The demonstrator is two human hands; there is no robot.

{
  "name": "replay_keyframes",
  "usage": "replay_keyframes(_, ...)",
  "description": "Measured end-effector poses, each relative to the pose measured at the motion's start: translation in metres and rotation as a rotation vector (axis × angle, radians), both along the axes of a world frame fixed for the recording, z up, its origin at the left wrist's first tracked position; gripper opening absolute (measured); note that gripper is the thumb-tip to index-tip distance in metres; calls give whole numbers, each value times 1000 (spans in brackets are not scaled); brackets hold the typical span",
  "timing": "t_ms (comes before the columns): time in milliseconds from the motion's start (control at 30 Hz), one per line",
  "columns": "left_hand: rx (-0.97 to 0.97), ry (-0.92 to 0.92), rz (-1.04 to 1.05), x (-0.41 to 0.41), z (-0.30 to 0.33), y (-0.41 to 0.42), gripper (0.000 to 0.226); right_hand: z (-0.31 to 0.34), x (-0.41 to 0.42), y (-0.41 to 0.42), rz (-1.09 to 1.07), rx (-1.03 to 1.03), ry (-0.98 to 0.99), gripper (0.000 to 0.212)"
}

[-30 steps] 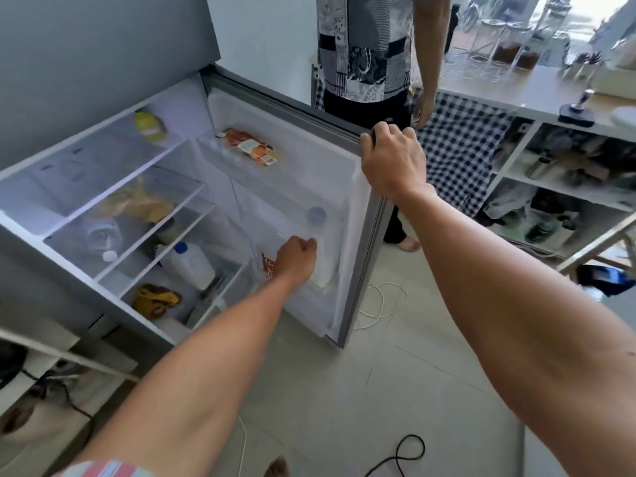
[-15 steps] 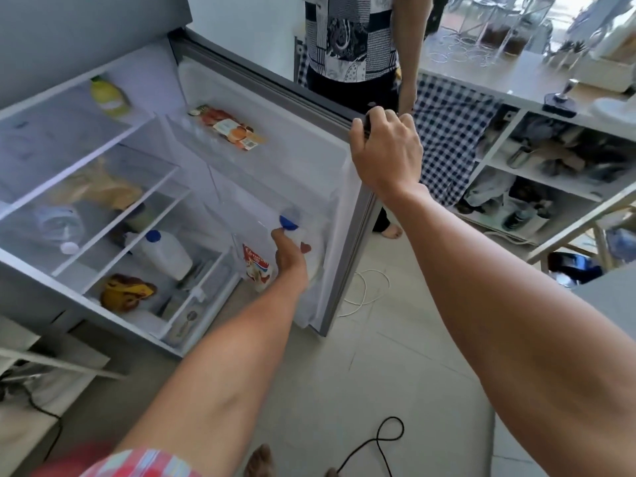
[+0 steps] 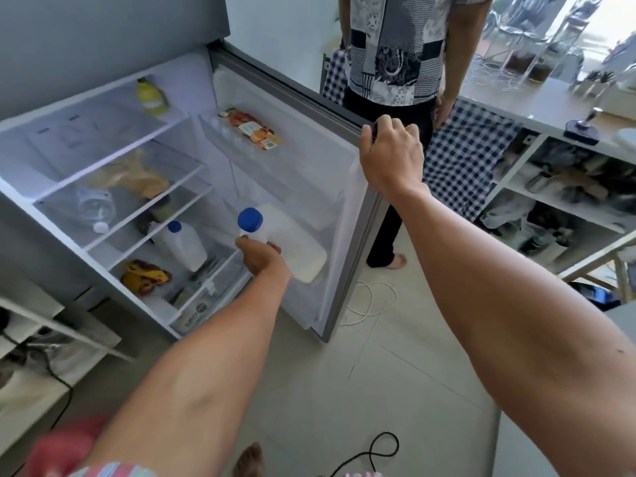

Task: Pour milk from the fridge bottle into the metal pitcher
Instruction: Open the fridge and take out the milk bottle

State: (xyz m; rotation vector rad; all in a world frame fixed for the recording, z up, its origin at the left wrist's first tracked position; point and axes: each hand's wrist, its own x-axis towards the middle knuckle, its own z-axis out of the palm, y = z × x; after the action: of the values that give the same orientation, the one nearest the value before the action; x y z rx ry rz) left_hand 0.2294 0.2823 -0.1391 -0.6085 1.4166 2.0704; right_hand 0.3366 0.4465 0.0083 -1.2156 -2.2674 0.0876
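While the fridge door stands swung wide, the right hand curls over its top outer edge, its grip closed on the grey metal rim. The left hand reaches low into the doorway, its grip wrapped around the neck of a milk bottle, a translucent white plastic jug with a round blue screw cap. The bottle is tilted, cap toward the camera, and sits at the lower door shelf; whether its base touches the shelf cannot be told.

Inside the fridge, clear glass shelves with white plastic frames hold a second white bottle with a blue cap, standing upright on the lowest shelf, a crumpled yellow and red packet just beside it, a clear plastic bottle lying on its side, and a small yellow bottle on the top shelf. A flat printed packet lies in the upper door shelf.

Behind the door stands another person in a patchwork-print shirt. To the right is a pale surface over open shelving, draped with a blue and white checked cloth. The floor is smooth, pale tile.
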Motion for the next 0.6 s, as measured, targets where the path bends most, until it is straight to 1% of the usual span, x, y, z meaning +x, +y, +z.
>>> replay_keyframes(167, -87, 157, 22, 1, 15, -21, 39, 6, 5, -2, 52, -69, -61, 46)
replay_keyframes(300, -186, 295, -55, -1, 19, -43, 39, 7, 5, -9, 93, -53, -113, 38)
replay_keyframes(367, -254, 343, -55, -1, 24, -56, 40, 6, 4, -18, 112, -43, -136, 36)
replay_keyframes(467, -316, 352, -13, -5, 33, -74, 51, 7, 2, -38, 119, -28, -148, 33)
replay_keyframes(500, -326, 351, -4, -6, 37, -80, 52, 7, 1, -46, 114, -18, -152, 33)
replay_keyframes(600, -351, 403, 14, -12, 53, -96, 42, 5, -6, -74, 83, 41, -125, 30)
